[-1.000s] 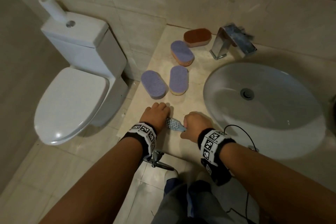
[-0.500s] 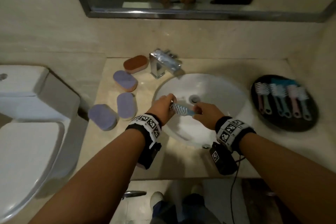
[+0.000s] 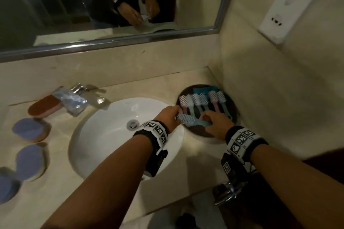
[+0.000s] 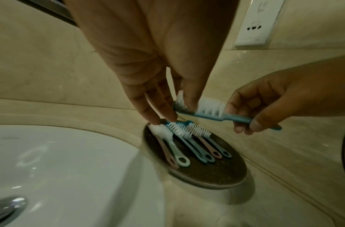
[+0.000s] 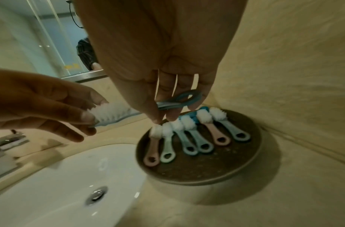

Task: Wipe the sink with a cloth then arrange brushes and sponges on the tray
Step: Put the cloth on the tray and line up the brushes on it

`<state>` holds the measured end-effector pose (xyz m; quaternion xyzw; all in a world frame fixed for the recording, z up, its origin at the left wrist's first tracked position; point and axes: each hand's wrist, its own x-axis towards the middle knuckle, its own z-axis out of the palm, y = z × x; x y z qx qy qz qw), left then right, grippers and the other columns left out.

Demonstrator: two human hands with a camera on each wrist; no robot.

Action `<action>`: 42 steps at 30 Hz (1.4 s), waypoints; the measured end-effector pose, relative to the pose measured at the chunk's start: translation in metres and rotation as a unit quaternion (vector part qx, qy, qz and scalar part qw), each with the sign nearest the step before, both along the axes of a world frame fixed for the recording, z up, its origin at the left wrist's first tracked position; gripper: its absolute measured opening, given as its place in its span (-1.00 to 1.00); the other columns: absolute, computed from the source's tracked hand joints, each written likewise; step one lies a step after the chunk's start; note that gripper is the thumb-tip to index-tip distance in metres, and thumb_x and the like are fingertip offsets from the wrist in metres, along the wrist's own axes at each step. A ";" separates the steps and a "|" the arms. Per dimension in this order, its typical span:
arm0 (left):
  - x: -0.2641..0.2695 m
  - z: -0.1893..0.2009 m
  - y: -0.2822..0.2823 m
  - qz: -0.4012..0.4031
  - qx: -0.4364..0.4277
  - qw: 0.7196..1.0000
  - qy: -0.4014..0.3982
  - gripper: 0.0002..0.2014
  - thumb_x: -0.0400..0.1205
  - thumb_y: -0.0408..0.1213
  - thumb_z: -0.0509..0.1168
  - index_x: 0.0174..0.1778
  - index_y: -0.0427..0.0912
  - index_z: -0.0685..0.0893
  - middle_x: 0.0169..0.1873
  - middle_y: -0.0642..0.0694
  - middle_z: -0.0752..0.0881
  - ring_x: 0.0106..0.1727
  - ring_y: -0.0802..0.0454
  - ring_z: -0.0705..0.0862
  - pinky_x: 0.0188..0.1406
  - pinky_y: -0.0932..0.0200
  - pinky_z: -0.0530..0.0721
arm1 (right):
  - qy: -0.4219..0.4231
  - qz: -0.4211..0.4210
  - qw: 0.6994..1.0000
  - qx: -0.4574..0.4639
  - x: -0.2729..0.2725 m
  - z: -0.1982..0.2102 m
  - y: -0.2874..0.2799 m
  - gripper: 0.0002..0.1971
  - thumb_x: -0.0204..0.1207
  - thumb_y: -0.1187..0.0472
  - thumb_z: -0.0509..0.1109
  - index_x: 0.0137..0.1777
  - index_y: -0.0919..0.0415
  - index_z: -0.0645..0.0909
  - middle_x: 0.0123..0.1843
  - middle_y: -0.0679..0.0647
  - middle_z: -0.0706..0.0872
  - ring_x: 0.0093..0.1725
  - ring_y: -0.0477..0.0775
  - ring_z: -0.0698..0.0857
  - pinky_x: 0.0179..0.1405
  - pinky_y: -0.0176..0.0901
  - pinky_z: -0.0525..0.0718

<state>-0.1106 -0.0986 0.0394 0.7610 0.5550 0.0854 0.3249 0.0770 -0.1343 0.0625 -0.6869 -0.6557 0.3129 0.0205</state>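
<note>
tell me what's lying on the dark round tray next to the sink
Six brushes lie side by side on the tray, bristles toward the wall, two pink and four blue-green. Something teal lies behind their heads, mostly covered. A seventh brush is held above by both hands.

A bathroom — basin [image 3: 104, 141], tap [image 3: 71, 98], wall mirror [image 3: 111, 5], marble counter [image 3: 201, 156].

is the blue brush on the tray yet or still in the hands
In the hands: the left hand holds the blue brush by its bristles, the right hand by its handle, above the tray.

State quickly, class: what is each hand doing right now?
Left hand: pinches the bristle end of the blue brush.
Right hand: pinches the brush's handle end.
</note>
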 end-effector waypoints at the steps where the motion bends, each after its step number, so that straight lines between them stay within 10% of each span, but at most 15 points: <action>1: 0.015 -0.002 0.005 0.000 -0.001 1.000 0.000 -0.68 0.60 -0.34 0.31 0.29 -0.23 0.57 0.23 -0.28 0.63 0.25 -0.21 0.61 0.21 0.14 0.50 | -0.006 -0.008 1.000 0.005 0.015 -0.002 0.003 -0.76 0.44 0.40 0.31 0.07 0.17 0.58 -0.05 0.08 0.62 0.02 0.10 0.60 0.00 -0.16 0.51; 15: 0.102 -0.026 0.059 0.033 -0.014 0.999 0.017 -0.57 0.63 -0.30 0.28 0.45 -0.19 0.47 0.40 -0.26 0.48 0.41 -0.19 0.48 0.40 0.15 0.39 | -0.010 -0.074 0.997 0.025 0.081 -0.043 0.042 -0.85 0.50 0.16 0.38 0.04 0.10 0.66 0.06 0.07 0.77 0.09 0.13 0.70 0.08 -0.11 0.67; 25: 0.125 -0.043 0.111 0.015 -0.054 0.998 0.034 -0.45 0.67 -0.24 0.24 0.59 -0.15 0.28 0.55 -0.21 0.34 0.54 -0.15 0.36 0.49 0.14 0.23 | 0.020 -0.129 0.991 0.030 0.086 -0.066 0.090 -0.85 0.43 0.25 0.38 -0.36 0.23 0.58 -0.27 0.20 0.68 -0.21 0.22 0.67 -0.20 -0.10 0.67; 30: 0.135 -0.050 0.130 -0.006 -0.070 0.997 0.030 -0.40 0.68 -0.28 0.23 0.63 -0.14 0.18 0.60 -0.20 0.27 0.59 -0.14 0.32 0.56 0.06 0.26 | 0.020 -0.189 0.982 0.022 0.081 -0.082 0.109 -0.84 0.44 0.23 0.43 -0.06 0.31 0.65 -0.07 0.21 0.71 -0.06 0.23 0.69 -0.06 -0.01 0.71; 42: 0.133 -0.068 0.152 -0.016 -0.048 0.991 0.124 -0.43 0.70 -0.14 0.14 0.64 0.02 0.13 0.53 -0.12 0.43 0.48 -0.19 0.45 0.49 -0.20 0.39 | 0.028 -0.185 0.982 0.004 0.077 -0.100 0.125 -0.83 0.47 0.12 0.42 -0.18 0.25 0.63 -0.18 0.19 0.72 -0.15 0.22 0.70 -0.12 -0.03 0.73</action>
